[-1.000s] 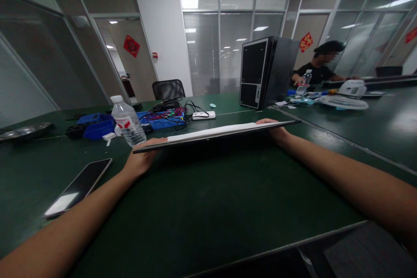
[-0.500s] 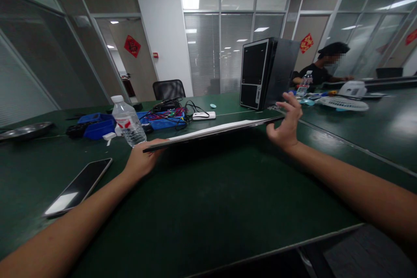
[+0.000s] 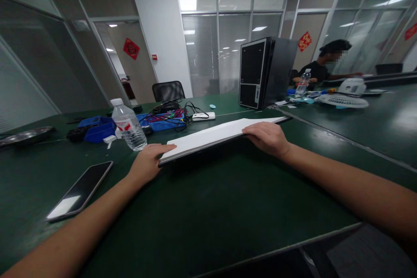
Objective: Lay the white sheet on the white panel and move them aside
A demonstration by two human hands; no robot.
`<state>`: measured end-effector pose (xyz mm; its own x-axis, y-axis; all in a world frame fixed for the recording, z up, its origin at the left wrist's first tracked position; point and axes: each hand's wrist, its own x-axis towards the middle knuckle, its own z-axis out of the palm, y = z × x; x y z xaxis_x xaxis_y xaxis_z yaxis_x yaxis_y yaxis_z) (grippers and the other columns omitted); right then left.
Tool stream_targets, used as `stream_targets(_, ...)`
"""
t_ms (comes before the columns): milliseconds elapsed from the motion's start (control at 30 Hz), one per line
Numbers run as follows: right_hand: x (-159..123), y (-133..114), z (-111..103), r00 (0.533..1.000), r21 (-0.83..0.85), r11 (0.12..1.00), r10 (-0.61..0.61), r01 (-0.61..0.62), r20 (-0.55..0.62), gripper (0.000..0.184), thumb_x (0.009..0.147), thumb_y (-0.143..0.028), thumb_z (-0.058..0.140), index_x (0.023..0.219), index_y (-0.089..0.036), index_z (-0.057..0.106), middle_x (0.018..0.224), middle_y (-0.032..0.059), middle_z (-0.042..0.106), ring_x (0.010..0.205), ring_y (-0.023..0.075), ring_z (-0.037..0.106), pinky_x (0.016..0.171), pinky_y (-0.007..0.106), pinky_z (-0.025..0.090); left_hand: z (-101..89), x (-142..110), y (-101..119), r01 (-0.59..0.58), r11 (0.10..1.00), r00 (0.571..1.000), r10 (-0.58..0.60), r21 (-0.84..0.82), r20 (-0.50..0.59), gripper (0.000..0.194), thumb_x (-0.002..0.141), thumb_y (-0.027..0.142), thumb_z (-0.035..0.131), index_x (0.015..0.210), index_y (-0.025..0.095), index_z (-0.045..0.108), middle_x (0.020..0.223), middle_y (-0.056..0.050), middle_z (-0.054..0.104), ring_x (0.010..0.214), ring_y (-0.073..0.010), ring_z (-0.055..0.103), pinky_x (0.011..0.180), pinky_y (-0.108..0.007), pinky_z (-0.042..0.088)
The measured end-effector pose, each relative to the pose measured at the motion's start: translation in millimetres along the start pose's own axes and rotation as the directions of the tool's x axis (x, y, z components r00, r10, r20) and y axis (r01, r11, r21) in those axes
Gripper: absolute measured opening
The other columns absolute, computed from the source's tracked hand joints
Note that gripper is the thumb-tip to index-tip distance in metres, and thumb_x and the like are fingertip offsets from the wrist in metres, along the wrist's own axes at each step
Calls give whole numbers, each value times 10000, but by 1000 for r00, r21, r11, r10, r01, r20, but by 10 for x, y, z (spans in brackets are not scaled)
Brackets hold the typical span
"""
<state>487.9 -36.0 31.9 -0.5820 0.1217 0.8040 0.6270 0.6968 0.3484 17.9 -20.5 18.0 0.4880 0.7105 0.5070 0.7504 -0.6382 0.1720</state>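
A flat white panel (image 3: 215,135) with a dark underside lies low over the green table (image 3: 208,208), its near edge slightly raised. My left hand (image 3: 148,163) grips the panel's near left corner, thumb on top. My right hand (image 3: 267,137) rests on the panel's near edge further right, fingers curled over it. A clear water bottle (image 3: 127,125) stands just left of my left hand.
A dark phone (image 3: 80,190) lies at the near left. Blue trays with cables (image 3: 163,118) and a white device (image 3: 203,116) sit behind the panel. A black computer tower (image 3: 265,71) stands at the back right. Another person (image 3: 321,67) sits beyond it.
The panel has tipped so its white top faces me and has come lower and closer. My right hand, off the panel and open half a second ago, is back on its near edge.
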Motion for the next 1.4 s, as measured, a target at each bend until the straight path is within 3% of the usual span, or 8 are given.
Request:
stream_targets(200,-41,289,-102,986,-130,978,163,-165,-27,136,1005,-242,656,1109,-214,739,1036,80,805,930,242,766,860,405,611,26,17,75,54,996,999,-54,67,-10,583,961,508,570,1434,179,668,1394,-142,736,1241,-338,701,1108,-502,517)
stream_targets(400,-43,548,-321,935,-291,891,354,-348,-32,217,1046,-333,573,1092,-199,737,1065,113,795,976,275,741,907,428,554,6,4,-27,274,957,948,-285,96,140,602,961,574,528,1434,226,660,1318,-99,773,864,-269,760,921,-456,591)
stream_targets(500,-11,623,-453,900,-389,833,436,-393,26,304,1073,-404,523,1127,-191,733,1115,141,785,1002,292,711,926,434,508,9,14,-29,314,944,922,-328,100,204,576,946,576,523,1383,243,694,1282,-58,796,906,-270,772,912,-429,591)
stream_targets(700,59,697,-670,775,-542,677,628,-498,73,364,1083,-412,437,1242,-221,703,1210,163,751,1093,331,636,956,450,411,3,36,11,318,942,914,-335,110,228,586,939,586,500,1353,234,717,1303,-53,791,1018,-288,778,952,-425,587)
stream_targets(933,-11,877,-817,651,-747,453,758,-487,35,342,1071,-367,487,1254,-166,695,1188,191,753,1023,301,657,813,405,343,8,36,-3,328,938,912,-344,107,223,579,931,589,504,1336,240,727,1303,-49,793,1070,-290,773,995,-421,582)
stream_targets(1033,-24,948,-893,549,-798,335,836,-501,6,368,1071,-400,485,1255,-175,712,1142,200,761,973,305,678,740,398,321,9,25,-11,320,942,916,-336,105,221,579,936,582,502,1341,234,725,1299,-52,794,1077,-296,772,1010,-439,579)
stream_targets(1133,-6,1023,-1023,456,-824,229,889,-518,-39,398,1055,-462,500,1281,-231,733,1086,178,770,935,320,693,705,392,338,17,18,-29,322,941,915,-338,105,220,577,941,577,500,1342,227,725,1308,-56,790,1100,-301,766,1015,-447,580)
stream_targets(1400,-7,1203,-1530,337,-806,64,926,-588,-172,383,918,-472,683,1238,-288,784,1159,183,759,1062,367,682,731,451,394,58,27,-27,310,941,919,-334,139,211,541,938,555,509,1326,251,734,1310,-59,789,1177,-295,739,1024,-421,572)
